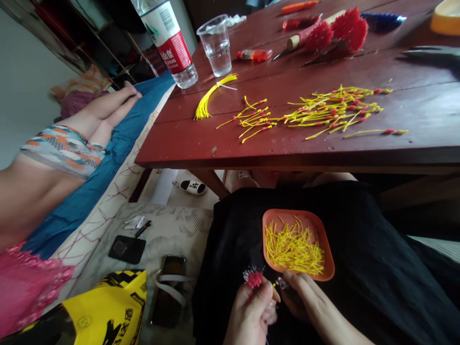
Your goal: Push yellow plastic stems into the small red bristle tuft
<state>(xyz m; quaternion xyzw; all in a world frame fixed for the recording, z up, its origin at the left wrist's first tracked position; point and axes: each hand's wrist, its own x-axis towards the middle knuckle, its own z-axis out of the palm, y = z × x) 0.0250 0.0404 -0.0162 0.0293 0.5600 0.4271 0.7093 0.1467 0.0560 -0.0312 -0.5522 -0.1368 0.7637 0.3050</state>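
My left hand [253, 309] is closed round a small red tufted bundle [253, 278], its fuzzy head poking up above my fingers. My right hand [305, 299] sits just beside it, fingertips pinched on a small thin piece near the bundle; what it is I cannot make out. Both hands hover over my lap, covered by black cloth [359, 268]. Just above them an orange tray [325, 239] rests on my lap, filled with several short yellow strands [293, 247].
A dark red wooden table [201, 139] carries scattered yellow stems with red tips [332, 112], a tied yellow bundle [210, 98], a plastic cup [216, 45], a water bottle [168, 40], a lighter [255, 54] and red brush-like tufts [339, 31]. Another person lies on the bed at left [64, 148]. A yellow bag [104, 309] and a phone [170, 287] lie nearby.
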